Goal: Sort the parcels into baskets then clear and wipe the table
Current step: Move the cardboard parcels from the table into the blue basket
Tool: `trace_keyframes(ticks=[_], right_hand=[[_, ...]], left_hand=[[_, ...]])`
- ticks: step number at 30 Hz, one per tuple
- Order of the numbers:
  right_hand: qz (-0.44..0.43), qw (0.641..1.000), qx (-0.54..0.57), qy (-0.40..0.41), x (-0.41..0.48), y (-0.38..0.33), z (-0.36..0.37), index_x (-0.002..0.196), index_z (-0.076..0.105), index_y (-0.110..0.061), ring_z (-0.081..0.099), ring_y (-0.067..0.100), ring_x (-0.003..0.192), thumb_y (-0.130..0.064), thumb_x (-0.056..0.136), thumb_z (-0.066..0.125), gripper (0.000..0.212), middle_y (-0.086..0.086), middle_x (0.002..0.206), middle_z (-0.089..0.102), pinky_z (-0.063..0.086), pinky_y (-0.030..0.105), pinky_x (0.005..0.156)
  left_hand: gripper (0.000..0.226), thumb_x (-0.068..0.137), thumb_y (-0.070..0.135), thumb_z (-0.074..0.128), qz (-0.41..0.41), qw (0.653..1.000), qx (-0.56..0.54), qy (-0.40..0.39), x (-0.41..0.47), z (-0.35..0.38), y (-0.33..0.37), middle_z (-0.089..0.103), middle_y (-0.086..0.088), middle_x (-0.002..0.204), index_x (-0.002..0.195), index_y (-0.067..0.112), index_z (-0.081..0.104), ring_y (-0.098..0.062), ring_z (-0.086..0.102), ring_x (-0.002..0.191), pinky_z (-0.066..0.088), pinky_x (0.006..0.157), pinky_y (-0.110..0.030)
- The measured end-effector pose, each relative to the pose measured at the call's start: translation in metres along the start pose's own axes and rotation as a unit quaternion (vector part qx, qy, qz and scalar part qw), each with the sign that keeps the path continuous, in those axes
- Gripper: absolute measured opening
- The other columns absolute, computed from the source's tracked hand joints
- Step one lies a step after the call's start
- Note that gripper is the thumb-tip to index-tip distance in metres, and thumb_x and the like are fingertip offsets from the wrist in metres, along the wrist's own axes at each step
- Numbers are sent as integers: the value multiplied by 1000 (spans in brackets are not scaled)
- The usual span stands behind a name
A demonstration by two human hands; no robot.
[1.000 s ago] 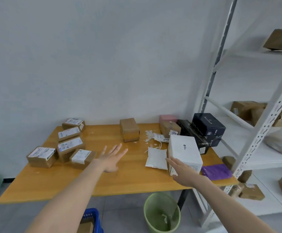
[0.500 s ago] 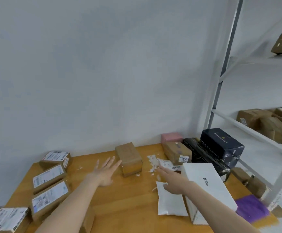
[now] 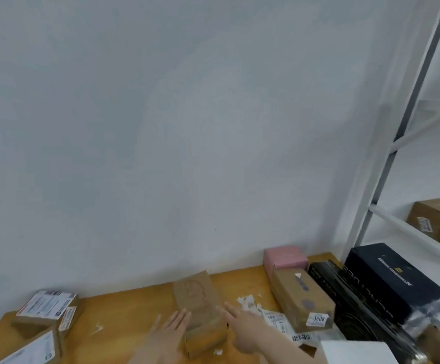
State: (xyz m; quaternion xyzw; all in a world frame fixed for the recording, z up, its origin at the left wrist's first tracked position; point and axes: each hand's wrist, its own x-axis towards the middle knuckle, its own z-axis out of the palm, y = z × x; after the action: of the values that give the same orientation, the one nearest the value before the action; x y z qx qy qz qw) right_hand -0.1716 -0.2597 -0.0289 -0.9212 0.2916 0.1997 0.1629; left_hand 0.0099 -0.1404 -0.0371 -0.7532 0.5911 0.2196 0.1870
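The box point(image 3: 200, 308) sits mid-table near the wall, the left hand point(image 3: 170, 329) and right hand point(image 3: 242, 327) flanking it with straight, open fingers; pressed only between flat fingers, it may slip and drop; the wooden table point(image 3: 124, 306) carries paper scraps point(image 3: 247, 302) below a grey wall point(image 3: 161, 127), a rack point(image 3: 397, 143) at right.

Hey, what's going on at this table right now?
A person is sorting parcels on a wooden table. The left hand and right hand flank a plain brown box with straight fingers, and the box sits on the table, not yet lifted. Labelled parcels lie at the left, dark boxes at the right, and paper scraps lie beside the right hand.
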Motion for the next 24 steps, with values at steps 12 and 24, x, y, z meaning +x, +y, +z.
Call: trace_keyframes(ticks=[12,24], right_hand=[[70,994,79,34,115,19,-11,150,-10,-6,8,28,147,-28,99,43,77,14,158,-15,18,48,116],[88,979,174,-64,142,26,-2,138,42,-11,44,28,129,-43,92,51,57,11,139,47,33,40,109]], left_hand=[[88,93,56,39,-115,991,-60,27,109,-17,6,-16,-7,158,150,10,-11,-21,-6,147,8,118,-37],[92,96,47,42,-185,978,-85,-49,143,-25,22,-24,-24,152,144,-8,-13,-36,-19,142,18,117,-42]])
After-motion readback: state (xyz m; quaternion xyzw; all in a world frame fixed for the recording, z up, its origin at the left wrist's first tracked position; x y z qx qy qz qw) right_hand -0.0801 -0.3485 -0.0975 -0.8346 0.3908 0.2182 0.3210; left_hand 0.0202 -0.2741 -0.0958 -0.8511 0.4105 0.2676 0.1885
